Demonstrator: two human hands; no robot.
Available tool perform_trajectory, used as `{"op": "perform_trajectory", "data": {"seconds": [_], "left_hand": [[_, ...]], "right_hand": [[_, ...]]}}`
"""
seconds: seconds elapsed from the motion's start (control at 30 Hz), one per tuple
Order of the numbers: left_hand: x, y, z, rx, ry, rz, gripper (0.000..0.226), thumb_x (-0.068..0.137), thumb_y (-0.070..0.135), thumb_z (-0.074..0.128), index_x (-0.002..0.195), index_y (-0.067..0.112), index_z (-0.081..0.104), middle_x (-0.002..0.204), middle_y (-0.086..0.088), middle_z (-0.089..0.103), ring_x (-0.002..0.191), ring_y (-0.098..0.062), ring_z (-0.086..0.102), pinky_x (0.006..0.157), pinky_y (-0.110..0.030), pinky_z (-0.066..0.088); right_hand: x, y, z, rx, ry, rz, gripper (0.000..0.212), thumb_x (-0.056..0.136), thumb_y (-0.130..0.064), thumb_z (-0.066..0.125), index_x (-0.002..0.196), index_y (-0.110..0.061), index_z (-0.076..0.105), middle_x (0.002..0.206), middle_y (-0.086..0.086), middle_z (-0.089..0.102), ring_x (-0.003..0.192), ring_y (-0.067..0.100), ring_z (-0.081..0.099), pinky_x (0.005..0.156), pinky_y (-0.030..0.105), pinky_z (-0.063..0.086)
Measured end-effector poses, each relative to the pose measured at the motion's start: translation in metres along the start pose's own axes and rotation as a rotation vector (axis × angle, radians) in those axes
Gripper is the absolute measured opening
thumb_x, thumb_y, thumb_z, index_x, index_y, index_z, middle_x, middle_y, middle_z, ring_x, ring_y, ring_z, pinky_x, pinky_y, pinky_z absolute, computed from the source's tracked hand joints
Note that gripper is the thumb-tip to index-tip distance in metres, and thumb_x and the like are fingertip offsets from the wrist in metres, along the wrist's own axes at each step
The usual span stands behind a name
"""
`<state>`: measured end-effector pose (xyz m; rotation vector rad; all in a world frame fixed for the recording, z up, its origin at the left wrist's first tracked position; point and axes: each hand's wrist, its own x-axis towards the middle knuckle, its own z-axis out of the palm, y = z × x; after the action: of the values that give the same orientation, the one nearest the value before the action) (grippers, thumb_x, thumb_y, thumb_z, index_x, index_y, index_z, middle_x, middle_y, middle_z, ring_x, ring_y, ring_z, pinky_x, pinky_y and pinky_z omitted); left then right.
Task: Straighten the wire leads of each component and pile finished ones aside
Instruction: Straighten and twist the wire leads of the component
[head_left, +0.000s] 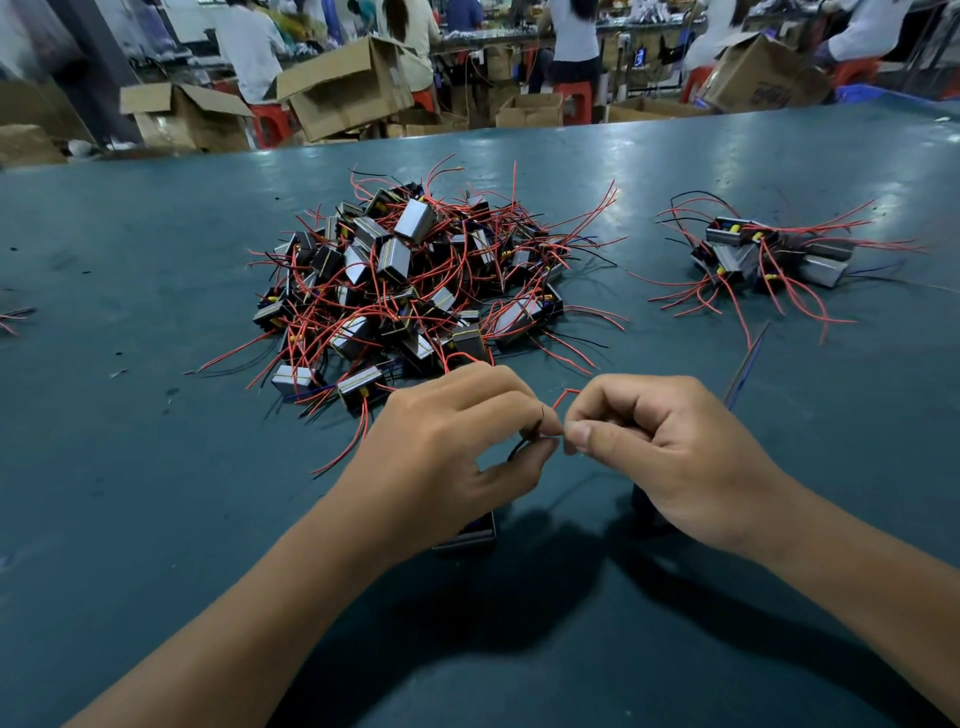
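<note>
A big heap of small black-and-silver components with tangled red and black leads (410, 275) lies in the middle of the green table (156, 467). A smaller pile of components with leads fanned outward (774, 254) sits at the right. Near the front, my left hand (447, 441) and my right hand (660, 447) meet fingertip to fingertip. Both pinch thin red and black wire leads (558, 402) between thumb and forefinger. A component body (470, 535) shows partly under my left wrist; which component the pinched leads belong to cannot be seen.
Tweezers (745, 366) lie on the table to the right of my right hand. A few loose leads (13, 314) poke in at the left edge. Beyond the table's far edge stand open cardboard boxes (343, 88), red stools and several seated people.
</note>
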<state>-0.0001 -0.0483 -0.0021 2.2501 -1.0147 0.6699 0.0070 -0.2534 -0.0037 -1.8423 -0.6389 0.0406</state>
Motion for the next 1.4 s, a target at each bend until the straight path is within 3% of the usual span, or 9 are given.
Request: {"op": "perform_trajectory", "data": {"seconds": [0.13,0.23,0.3,0.43,0.57,0.67,0.77,0.93,1.4], "left_hand": [[0.0014,-0.0006,-0.0003,0.047,0.032,0.046,0.008,0.09,0.007,0.068,0.086,0.004,0.075,0.086,-0.003,0.068,0.076,-0.024,0.062,0.065,-0.039,0.051],[0.0024,0.0029,0.0005,0.008,0.032,-0.002,0.007,0.086,0.004,0.068,0.081,0.005,0.073,0.08,-0.001,0.066,0.071,-0.02,0.059,0.063,-0.033,0.048],[0.0027,0.005,0.0001,-0.094,0.016,-0.098,0.007,0.082,0.003,0.069,0.079,0.008,0.073,0.074,0.001,0.063,0.066,-0.016,0.055,0.06,-0.025,0.043],[0.0021,0.0062,-0.0002,-0.486,-0.044,-0.477,0.007,0.08,0.014,0.068,0.075,0.014,0.073,0.061,-0.01,0.061,0.052,-0.031,0.049,0.047,-0.039,0.039],[0.0045,0.0049,-0.0011,-0.693,-0.104,-0.663,0.01,0.077,0.016,0.066,0.07,0.01,0.071,0.058,-0.003,0.063,0.054,-0.011,0.051,0.054,-0.02,0.039],[0.0021,0.0033,-0.0039,-0.464,-0.097,-0.51,0.005,0.082,0.02,0.07,0.077,0.019,0.071,0.066,0.004,0.066,0.06,-0.005,0.053,0.06,-0.017,0.038],[0.0022,0.0021,-0.0062,-0.214,-0.02,-0.277,0.008,0.081,0.015,0.074,0.087,0.019,0.071,0.077,0.013,0.064,0.069,-0.01,0.056,0.066,-0.011,0.037],[0.0037,-0.0003,-0.001,-0.036,0.046,-0.012,0.003,0.085,0.01,0.073,0.085,0.006,0.074,0.083,0.001,0.066,0.072,-0.023,0.061,0.063,-0.036,0.048],[0.005,-0.0037,0.0035,0.184,0.088,0.159,0.013,0.093,0.011,0.068,0.082,0.005,0.072,0.08,-0.003,0.066,0.069,-0.025,0.059,0.061,-0.041,0.048]], "right_hand": [[0.0015,-0.0021,0.0017,0.041,-0.008,0.01,0.016,0.085,-0.023,0.06,0.07,-0.02,0.064,0.054,-0.003,0.036,0.049,0.005,0.027,0.047,0.012,0.025],[0.0009,-0.001,0.0027,0.035,-0.014,-0.007,0.015,0.086,-0.021,0.06,0.072,-0.018,0.063,0.052,-0.011,0.035,0.047,0.003,0.026,0.047,0.01,0.024],[0.0,0.0002,0.0029,-0.006,-0.008,-0.04,0.013,0.087,-0.019,0.06,0.074,-0.017,0.062,0.052,-0.013,0.037,0.047,0.004,0.026,0.048,0.011,0.024],[-0.0018,-0.0015,0.0031,-0.333,0.018,-0.242,0.01,0.088,-0.011,0.062,0.079,-0.013,0.061,0.058,-0.017,0.039,0.05,0.001,0.035,0.053,0.007,0.026],[-0.0017,-0.0041,0.0044,-0.433,0.031,-0.293,0.009,0.088,-0.011,0.064,0.08,-0.013,0.063,0.063,-0.019,0.041,0.055,-0.002,0.038,0.056,0.006,0.028],[-0.0012,-0.0023,0.004,-0.223,0.033,-0.187,0.013,0.088,-0.009,0.061,0.076,-0.015,0.06,0.055,-0.018,0.042,0.046,0.001,0.035,0.05,0.005,0.025],[-0.0002,-0.0004,0.002,-0.115,0.05,-0.086,0.013,0.086,-0.017,0.059,0.073,-0.016,0.059,0.05,-0.015,0.037,0.045,0.003,0.029,0.047,0.009,0.024],[0.0014,-0.003,0.0008,-0.053,0.049,-0.029,0.015,0.084,-0.018,0.058,0.07,-0.012,0.06,0.046,-0.017,0.035,0.043,0.002,0.027,0.046,0.008,0.023],[0.0035,-0.0092,0.0022,0.11,0.011,0.074,0.017,0.08,-0.019,0.056,0.064,-0.019,0.059,0.043,-0.014,0.035,0.042,0.003,0.024,0.043,0.011,0.022]]}}
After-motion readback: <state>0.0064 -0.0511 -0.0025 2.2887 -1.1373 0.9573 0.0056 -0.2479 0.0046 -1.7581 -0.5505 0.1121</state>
